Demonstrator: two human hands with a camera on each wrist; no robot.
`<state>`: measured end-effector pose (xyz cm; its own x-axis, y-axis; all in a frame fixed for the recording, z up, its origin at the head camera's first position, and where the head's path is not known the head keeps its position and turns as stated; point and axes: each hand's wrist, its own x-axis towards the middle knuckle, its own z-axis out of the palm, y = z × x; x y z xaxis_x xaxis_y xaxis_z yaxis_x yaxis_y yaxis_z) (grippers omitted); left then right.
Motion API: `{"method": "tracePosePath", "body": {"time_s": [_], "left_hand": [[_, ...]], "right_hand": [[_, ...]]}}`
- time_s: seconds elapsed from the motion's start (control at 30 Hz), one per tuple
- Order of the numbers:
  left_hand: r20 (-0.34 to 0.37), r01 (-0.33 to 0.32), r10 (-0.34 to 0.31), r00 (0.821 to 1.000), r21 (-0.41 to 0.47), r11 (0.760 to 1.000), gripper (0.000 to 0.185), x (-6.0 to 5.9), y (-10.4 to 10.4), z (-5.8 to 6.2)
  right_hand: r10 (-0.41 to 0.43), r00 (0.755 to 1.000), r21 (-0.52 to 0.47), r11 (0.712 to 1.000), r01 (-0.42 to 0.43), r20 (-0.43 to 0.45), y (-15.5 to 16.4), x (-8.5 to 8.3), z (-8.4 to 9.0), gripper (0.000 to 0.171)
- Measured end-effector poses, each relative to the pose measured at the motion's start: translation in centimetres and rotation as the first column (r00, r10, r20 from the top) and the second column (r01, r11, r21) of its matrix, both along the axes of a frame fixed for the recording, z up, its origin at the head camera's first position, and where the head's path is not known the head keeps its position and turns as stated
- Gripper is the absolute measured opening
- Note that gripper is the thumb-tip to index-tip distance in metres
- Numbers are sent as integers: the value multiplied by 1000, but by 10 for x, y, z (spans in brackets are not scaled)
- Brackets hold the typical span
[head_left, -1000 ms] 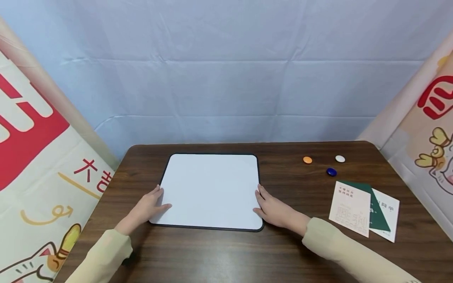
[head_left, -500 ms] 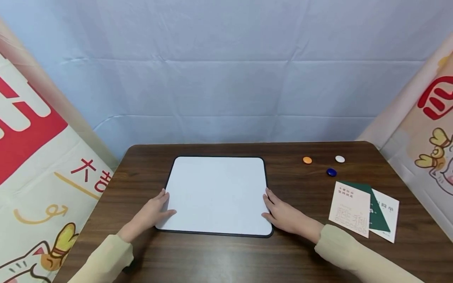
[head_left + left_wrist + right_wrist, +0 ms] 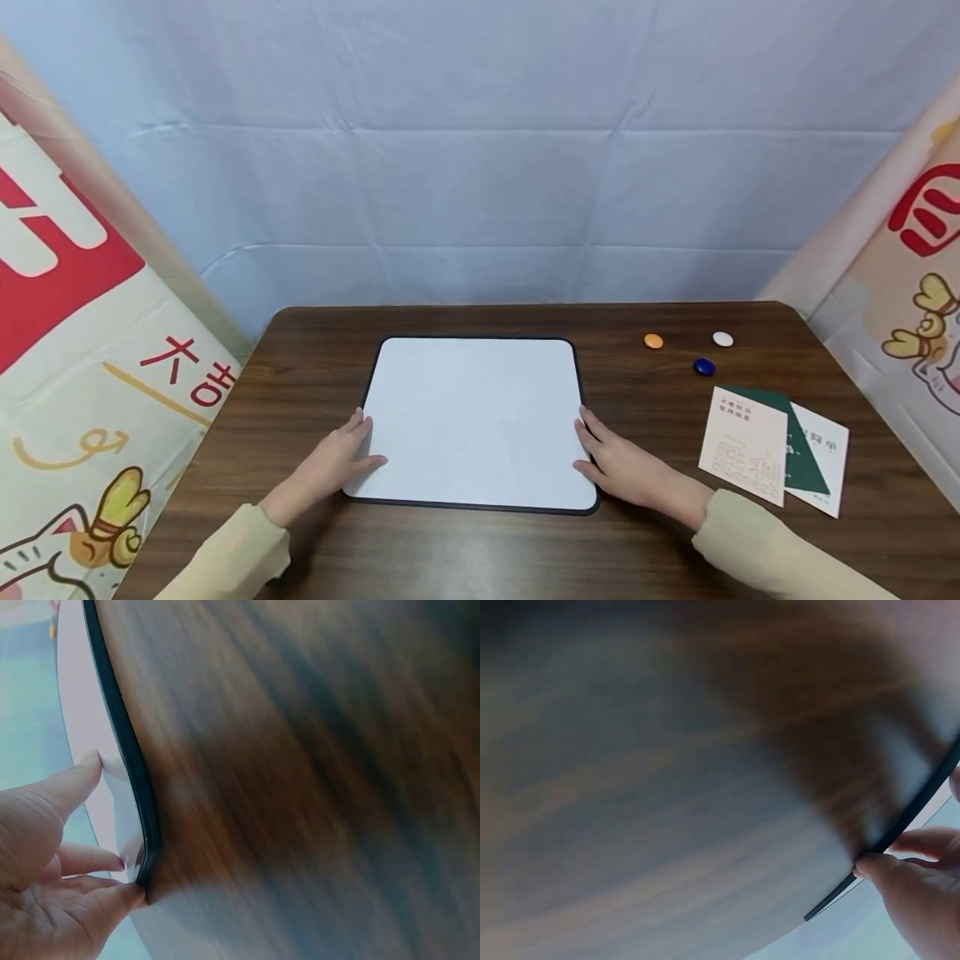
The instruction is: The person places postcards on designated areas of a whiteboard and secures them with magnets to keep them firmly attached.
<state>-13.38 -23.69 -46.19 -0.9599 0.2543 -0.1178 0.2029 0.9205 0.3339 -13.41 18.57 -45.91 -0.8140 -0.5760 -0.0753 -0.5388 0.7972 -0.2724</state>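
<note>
A whiteboard (image 3: 472, 425) with a thin black frame and rounded corners lies on the brown wooden table (image 3: 450, 554). My left hand (image 3: 326, 467) grips its left edge, the thumb resting on the white face and the fingers along the frame. At the opposite edge my right hand (image 3: 626, 467) holds on in much the same way. The left wrist view shows fingertips against the black frame (image 3: 124, 735) near a corner. Up close in the right wrist view, fingertips (image 3: 870, 864) meet the dark rim, and part of that hand is cut off.
An orange disc (image 3: 653, 342), a white disc (image 3: 723, 339) and a dark blue disc (image 3: 704, 367) lie at the table's back right. Nearer, a pinkish card (image 3: 744, 446) overlaps a green card (image 3: 806, 458) and a white card (image 3: 828, 442). A pale cloth hangs behind.
Both hands have moved the whiteboard to the right and a little nearer the person. The discs and cards stay in place.
</note>
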Motion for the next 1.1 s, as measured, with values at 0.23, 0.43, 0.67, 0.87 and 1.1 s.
{"method": "tracePosePath", "body": {"time_s": [0.23,0.43,0.67,0.87,1.1], "left_hand": [[-7,10,-10,1000,-10,1000,68,5,12,-1],[-4,14,-14,1000,-8,1000,68,8,21,-2],[-18,31,-31,999,-4,1000,69,12,31,0],[-16,44,-44,999,-7,999,70,17,38,4],[-33,79,-80,996,-27,997,70,22,45,10]], "right_hand": [[-12,1000,4,1000,12,20,11,3,0,59],[-15,1000,5,1000,15,22,19,7,1,59],[-31,999,9,999,30,39,29,10,2,61],[-36,998,6,999,36,45,37,14,3,61],[-46,997,0,999,46,60,46,21,6,61]]}}
